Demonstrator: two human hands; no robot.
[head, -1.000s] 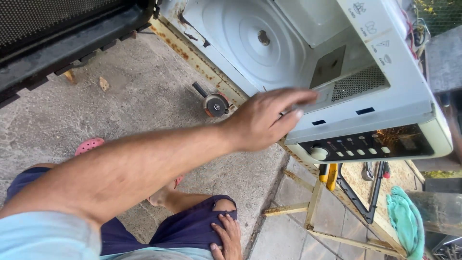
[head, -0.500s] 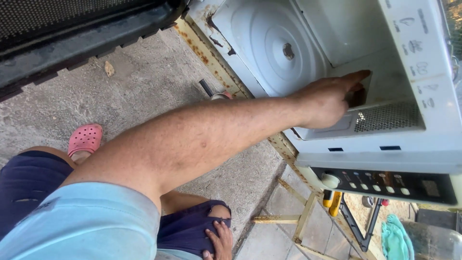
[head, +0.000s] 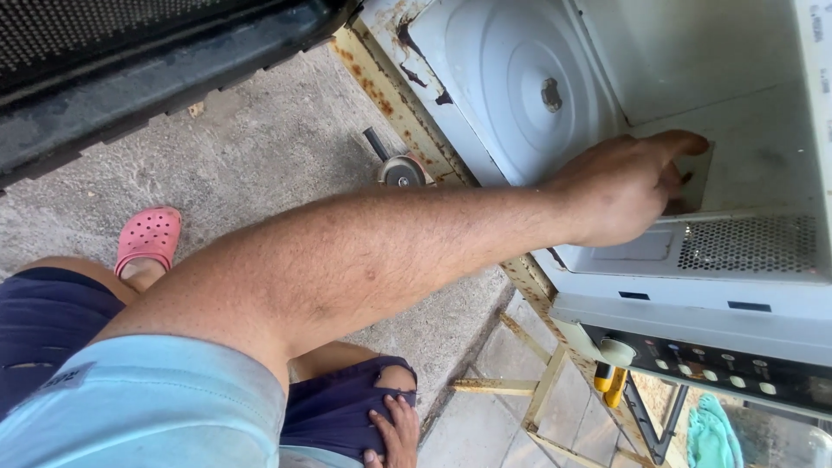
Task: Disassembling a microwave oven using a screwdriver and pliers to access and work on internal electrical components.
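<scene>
The person's left hand (head: pixel 628 186) reaches into the white, rust-edged microwave oven (head: pixel 693 286) lying on its back, fingertips pressed on a small tan rectangular cover plate (head: pixel 698 178) on the cavity wall; whether they pinch it cannot be told. The right hand (head: pixel 394 429) rests flat, fingers loosely spread, on the dark blue shorts (head: pixel 347 407). Judged from here, the thin plate could crack if pried hard. Below the wrist lies an angle grinder (head: pixel 394 165) on the concrete; the rusty cavity rim could scrape the forearm.
</scene>
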